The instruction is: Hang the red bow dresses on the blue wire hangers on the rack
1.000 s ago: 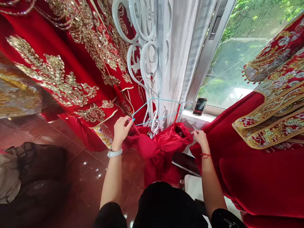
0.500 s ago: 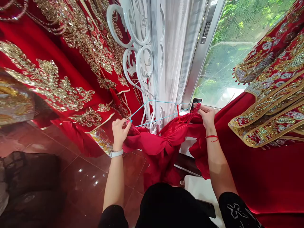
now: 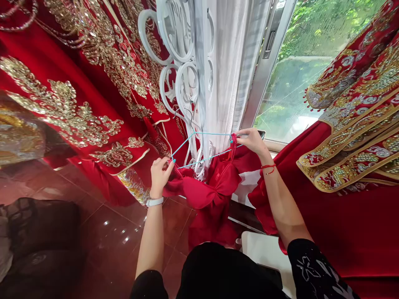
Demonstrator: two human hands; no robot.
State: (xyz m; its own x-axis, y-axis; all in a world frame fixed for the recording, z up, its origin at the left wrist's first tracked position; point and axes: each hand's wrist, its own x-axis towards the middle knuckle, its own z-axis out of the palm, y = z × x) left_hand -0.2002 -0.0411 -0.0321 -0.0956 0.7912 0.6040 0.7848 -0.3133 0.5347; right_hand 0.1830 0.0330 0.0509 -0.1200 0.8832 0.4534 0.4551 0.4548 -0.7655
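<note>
A red dress (image 3: 199, 191) hangs from a thin light-blue wire hanger (image 3: 215, 133) in front of me. My left hand (image 3: 160, 172) is closed at the hanger's left end, thumb and fingers pinching the hanger and the dress strap there. At the hanger's right end, my right hand (image 3: 252, 140) pinches the beaded red shoulder strap (image 3: 233, 145), which lies over the hanger's right corner. The hanger's dark hook (image 3: 189, 118) is in front of a white scrollwork stand (image 3: 188, 79); whether it catches on the stand I cannot tell.
Red garments with gold sequins (image 3: 75, 108) hang at the left. Embroidered red-and-gold garments (image 3: 358, 137) hang at the right, beside a window (image 3: 296, 83). Below is a white stool (image 3: 258, 249) with a dark phone (image 3: 269, 276). Dark sheer fabric (image 3: 40, 241) lies lower left.
My right hand has moved left with the strap, which now sits over the hanger's right corner. A phone behind that hand is now mostly covered. My left hand has shifted slightly right.
</note>
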